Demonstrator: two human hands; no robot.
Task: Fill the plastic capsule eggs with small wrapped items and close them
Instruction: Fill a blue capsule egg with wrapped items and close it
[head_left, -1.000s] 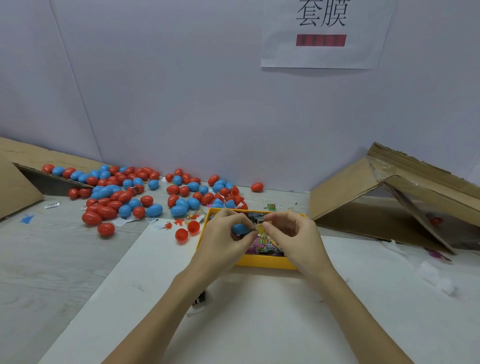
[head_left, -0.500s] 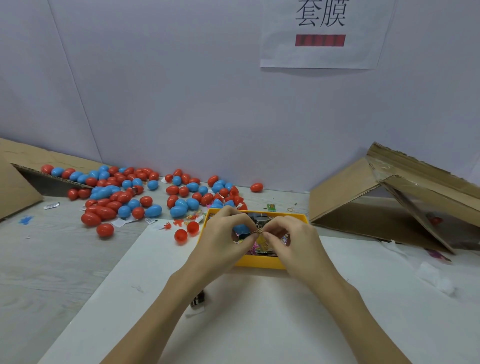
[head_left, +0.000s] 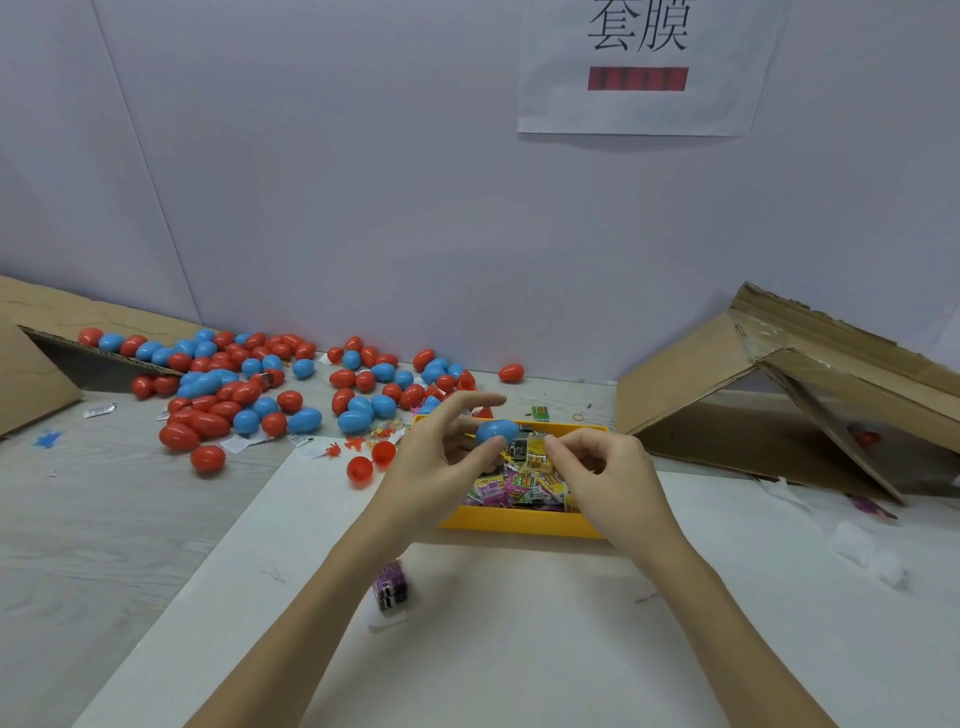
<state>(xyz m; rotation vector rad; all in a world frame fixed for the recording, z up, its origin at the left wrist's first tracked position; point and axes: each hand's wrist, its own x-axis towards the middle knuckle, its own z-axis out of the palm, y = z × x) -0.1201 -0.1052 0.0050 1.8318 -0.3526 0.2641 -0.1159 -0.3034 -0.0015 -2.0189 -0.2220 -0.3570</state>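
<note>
Over the yellow tray (head_left: 519, 521) my left hand (head_left: 436, 467) holds a blue capsule egg (head_left: 497, 431) between thumb and fingers, with the index finger stretched out above it. Just to its right, my right hand (head_left: 605, 480) pinches a small yellow wrapped item (head_left: 537, 453) by the egg. The tray holds several small colourful wrapped packets (head_left: 514, 488). An open red capsule (head_left: 370, 462) lies as two halves left of the tray.
Several red and blue eggs (head_left: 249, 395) are scattered at the back left, spilling from a tipped cardboard box (head_left: 31, 384). Another tipped cardboard box (head_left: 779, 395) lies at the right. A purple packet (head_left: 392, 592) lies on the white sheet near my left forearm.
My hands have drawn slightly apart. The blue egg now shows more fully in my left hand, and my left index finger has lifted and straightened.
</note>
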